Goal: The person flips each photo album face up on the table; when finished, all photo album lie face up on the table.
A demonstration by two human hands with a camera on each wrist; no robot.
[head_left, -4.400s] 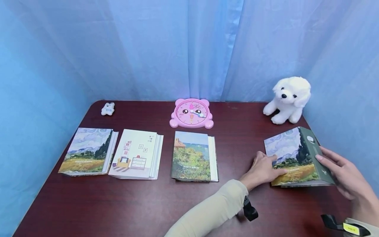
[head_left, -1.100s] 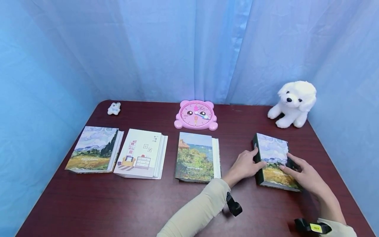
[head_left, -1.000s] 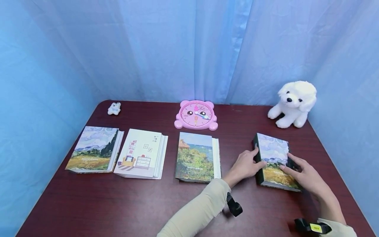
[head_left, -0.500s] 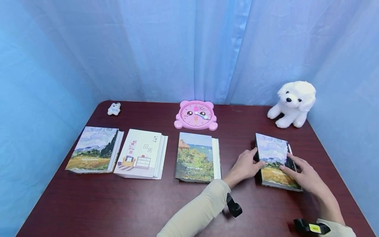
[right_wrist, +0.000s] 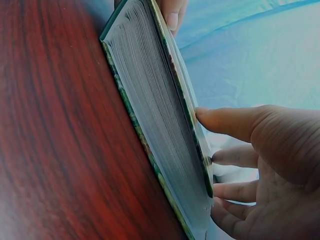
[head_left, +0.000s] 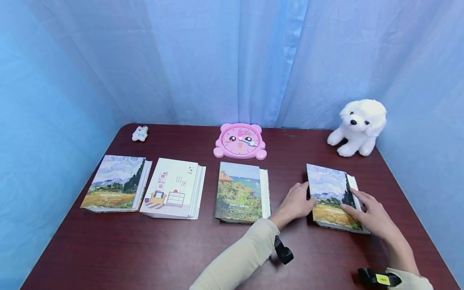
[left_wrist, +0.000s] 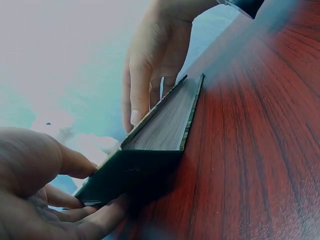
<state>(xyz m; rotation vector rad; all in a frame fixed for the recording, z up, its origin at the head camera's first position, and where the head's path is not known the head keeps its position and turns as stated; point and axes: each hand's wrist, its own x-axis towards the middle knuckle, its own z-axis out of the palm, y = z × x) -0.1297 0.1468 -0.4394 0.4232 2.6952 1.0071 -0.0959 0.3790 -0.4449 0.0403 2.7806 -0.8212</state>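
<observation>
In the head view, a photo album (head_left: 328, 197) with a painted landscape cover lies on the right of the table. My left hand (head_left: 296, 201) grips its spine side, the thumb at the cover's edge and the fingers against the dark green spine (left_wrist: 127, 172), as the left wrist view shows. On the opposite side my right hand (head_left: 373, 213) touches the album, thumb on the cover and fairly straight fingers by the page edges (right_wrist: 150, 105). The top cover leans over towards the left, and white pages show along the right side.
Left of the hands lie a seaside album (head_left: 239, 193), a white album (head_left: 170, 187) and another landscape album (head_left: 114, 183) in a row. Behind them are a pink toy clock (head_left: 240, 141), a white plush dog (head_left: 359, 127) and a small white bear (head_left: 139, 133). Blue curtains (head_left: 181, 60) enclose the table (head_left: 145, 249).
The album was turned so its spine went from right to left. Over the last second its top cover shifted left, hiding the spine and baring the pages; my left hand moved slightly left.
</observation>
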